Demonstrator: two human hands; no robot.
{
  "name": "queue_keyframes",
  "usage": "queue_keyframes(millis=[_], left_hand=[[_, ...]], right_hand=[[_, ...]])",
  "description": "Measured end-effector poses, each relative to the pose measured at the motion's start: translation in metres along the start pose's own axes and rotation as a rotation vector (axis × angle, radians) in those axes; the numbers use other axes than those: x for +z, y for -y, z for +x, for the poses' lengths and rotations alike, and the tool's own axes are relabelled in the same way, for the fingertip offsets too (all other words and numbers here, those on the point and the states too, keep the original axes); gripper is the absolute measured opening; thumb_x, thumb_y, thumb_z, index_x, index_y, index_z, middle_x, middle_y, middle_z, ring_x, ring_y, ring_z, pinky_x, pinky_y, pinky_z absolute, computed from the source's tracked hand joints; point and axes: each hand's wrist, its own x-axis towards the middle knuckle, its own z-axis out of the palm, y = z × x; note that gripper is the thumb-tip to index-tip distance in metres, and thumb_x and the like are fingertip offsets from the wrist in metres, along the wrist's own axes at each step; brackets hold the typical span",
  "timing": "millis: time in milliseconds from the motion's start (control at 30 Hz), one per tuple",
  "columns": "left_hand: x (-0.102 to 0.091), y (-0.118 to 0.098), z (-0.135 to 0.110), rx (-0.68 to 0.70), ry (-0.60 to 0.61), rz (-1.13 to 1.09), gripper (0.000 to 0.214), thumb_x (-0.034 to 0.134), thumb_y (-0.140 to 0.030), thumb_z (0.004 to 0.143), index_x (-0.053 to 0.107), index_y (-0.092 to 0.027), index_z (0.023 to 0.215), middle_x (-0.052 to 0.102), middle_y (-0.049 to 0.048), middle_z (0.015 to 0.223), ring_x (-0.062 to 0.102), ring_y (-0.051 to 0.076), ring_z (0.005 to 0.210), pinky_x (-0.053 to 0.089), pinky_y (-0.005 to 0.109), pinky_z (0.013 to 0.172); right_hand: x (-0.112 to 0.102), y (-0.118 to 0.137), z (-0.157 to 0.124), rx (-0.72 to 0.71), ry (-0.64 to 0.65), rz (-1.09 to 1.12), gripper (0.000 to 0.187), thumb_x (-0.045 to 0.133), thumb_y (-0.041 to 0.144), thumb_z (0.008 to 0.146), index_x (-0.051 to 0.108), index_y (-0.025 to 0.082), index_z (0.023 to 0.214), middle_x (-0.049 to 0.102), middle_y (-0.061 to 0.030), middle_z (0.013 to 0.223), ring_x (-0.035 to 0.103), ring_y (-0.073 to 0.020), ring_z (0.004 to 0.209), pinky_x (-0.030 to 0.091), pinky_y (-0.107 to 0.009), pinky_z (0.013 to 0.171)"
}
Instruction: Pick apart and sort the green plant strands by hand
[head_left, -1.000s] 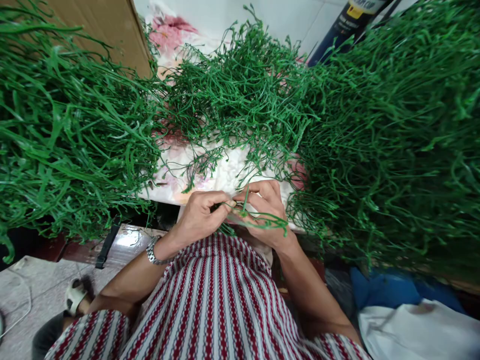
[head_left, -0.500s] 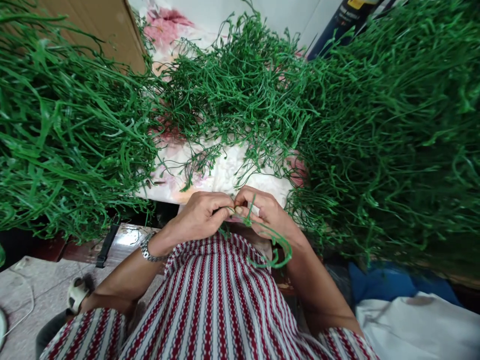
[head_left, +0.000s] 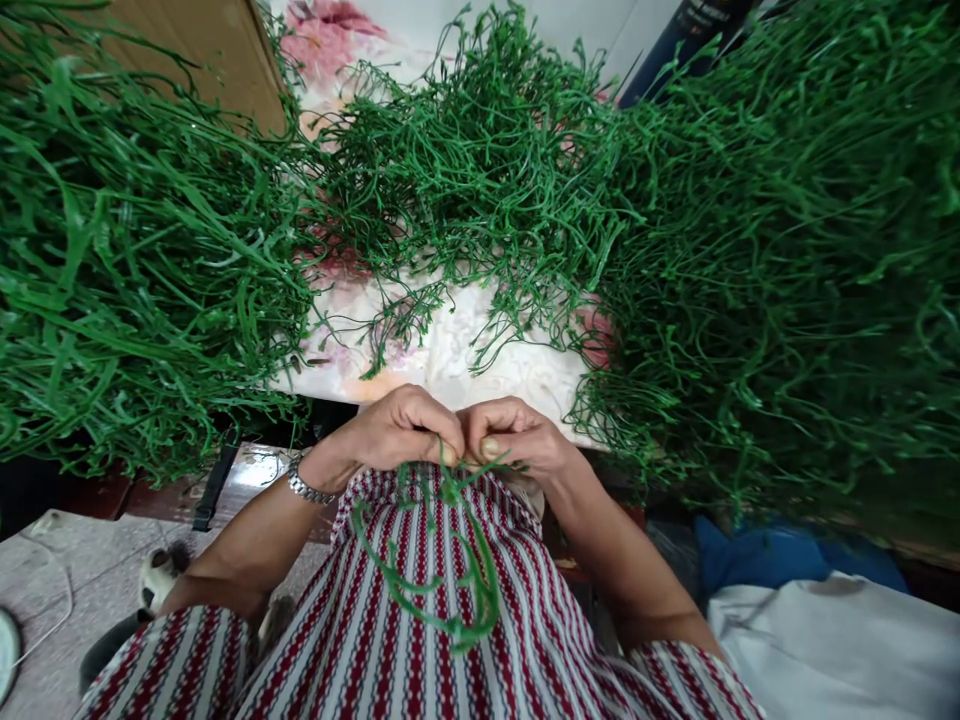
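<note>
My left hand (head_left: 397, 432) and my right hand (head_left: 517, 436) meet knuckle to knuckle just above my striped shirt (head_left: 435, 640). Both are closed in a pinch on a green plastic sprig (head_left: 442, 560), whose thin branches hang down over the shirt. A metal watch (head_left: 307, 489) is on my left wrist. The hands are at the near edge of a table under a floral cloth (head_left: 465, 360). What the fingertips do to the sprig's stem is hidden.
Big heaps of green plastic sprigs lie on the left (head_left: 127, 270), in the middle (head_left: 487, 180) and on the right (head_left: 795, 280). A cardboard box (head_left: 202, 50) stands at the back left. Blue (head_left: 772, 560) and white (head_left: 832, 640) bags lie at lower right.
The sprig has swung from beside my right wrist to hang down in front of my shirt. Both hands have dropped slightly and closed tighter together.
</note>
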Motion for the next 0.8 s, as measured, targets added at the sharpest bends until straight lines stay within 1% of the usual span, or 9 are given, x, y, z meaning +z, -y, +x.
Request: queue_keyframes(millis=[100,167,233,267,433,533,633,733,800], left_hand=[[-0.004,0.004,-0.003,-0.023,-0.180,-0.140,0.036,0.066,-0.047,0.067,0.065,-0.013,0.055,0.056,0.0038,0.049,0.044,0.010,0.043,0.038,0.024,0.045],[-0.004,0.002,-0.003,-0.025,-0.273,-0.137,0.036,0.066,-0.046,0.068,0.065,-0.012,0.058,0.056,0.0030,0.050,0.044,0.010,0.044,0.036,0.023,0.044],[-0.001,-0.003,-0.001,-0.016,-0.318,-0.070,0.034,0.065,-0.045,0.070,0.064,-0.012,0.061,0.057,0.0022,0.053,0.045,0.009,0.046,0.035,0.021,0.044],[0.001,-0.005,0.001,-0.008,-0.340,-0.026,0.033,0.064,-0.044,0.070,0.064,-0.012,0.062,0.057,0.0018,0.054,0.046,0.008,0.047,0.036,0.021,0.045],[0.012,-0.008,0.009,0.004,-0.470,0.190,0.022,0.057,-0.029,0.077,0.061,-0.013,0.064,0.058,0.0006,0.056,0.050,0.009,0.052,0.039,0.019,0.050],[0.014,-0.005,0.009,0.019,-0.437,0.331,0.016,0.052,-0.018,0.078,0.059,-0.013,0.065,0.059,-0.0005,0.058,0.051,0.009,0.054,0.038,0.018,0.052],[0.012,-0.006,0.006,0.043,-0.345,0.518,0.018,0.046,-0.012,0.078,0.056,-0.013,0.062,0.055,-0.0019,0.057,0.048,0.008,0.053,0.036,0.019,0.054],[0.006,-0.009,0.004,0.053,-0.214,0.693,0.021,0.043,-0.010,0.078,0.054,-0.014,0.060,0.048,-0.0024,0.055,0.043,0.008,0.054,0.032,0.021,0.055],[0.002,-0.012,0.002,0.074,-0.093,0.685,0.024,0.043,-0.012,0.079,0.053,-0.014,0.057,0.045,-0.0022,0.054,0.040,0.009,0.053,0.031,0.023,0.054]], right_hand=[[-0.001,0.002,-0.001,-0.088,-0.033,-0.058,0.034,0.056,0.048,0.077,0.048,0.017,0.066,0.053,-0.0008,0.062,0.050,-0.0117,0.056,0.042,-0.028,0.057],[-0.001,0.007,-0.001,-0.114,-0.196,-0.191,0.027,0.054,0.042,0.081,0.050,0.016,0.073,0.054,-0.0008,0.067,0.050,-0.0104,0.058,0.041,-0.026,0.057],[0.000,0.013,0.000,-0.118,-0.379,-0.357,0.022,0.050,0.037,0.085,0.052,0.016,0.079,0.052,0.0002,0.070,0.047,-0.0087,0.058,0.040,-0.023,0.056],[0.002,0.015,0.002,-0.112,-0.431,-0.434,0.020,0.049,0.036,0.086,0.052,0.016,0.082,0.051,0.0006,0.070,0.046,-0.0084,0.058,0.039,-0.022,0.056],[0.010,0.016,0.009,-0.067,-0.401,-0.726,0.022,0.056,0.038,0.081,0.051,0.017,0.087,0.052,0.0001,0.075,0.048,-0.0104,0.066,0.039,-0.021,0.057],[0.011,0.015,0.008,-0.031,-0.361,-0.861,0.016,0.050,0.033,0.085,0.049,0.017,0.082,0.049,0.0016,0.070,0.045,-0.0094,0.062,0.036,-0.020,0.056],[0.011,0.015,0.004,0.005,-0.301,-1.005,0.012,0.044,0.026,0.086,0.046,0.018,0.078,0.046,0.0031,0.065,0.041,-0.0085,0.058,0.032,-0.020,0.054],[0.010,0.018,0.000,0.014,-0.238,-1.155,0.015,0.045,0.021,0.084,0.041,0.018,0.069,0.040,0.0039,0.062,0.036,-0.0083,0.056,0.028,-0.022,0.053],[0.010,0.021,-0.001,-0.019,-0.184,-1.152,0.020,0.045,0.020,0.084,0.040,0.018,0.064,0.038,0.0038,0.061,0.035,-0.0083,0.055,0.026,-0.023,0.053]])
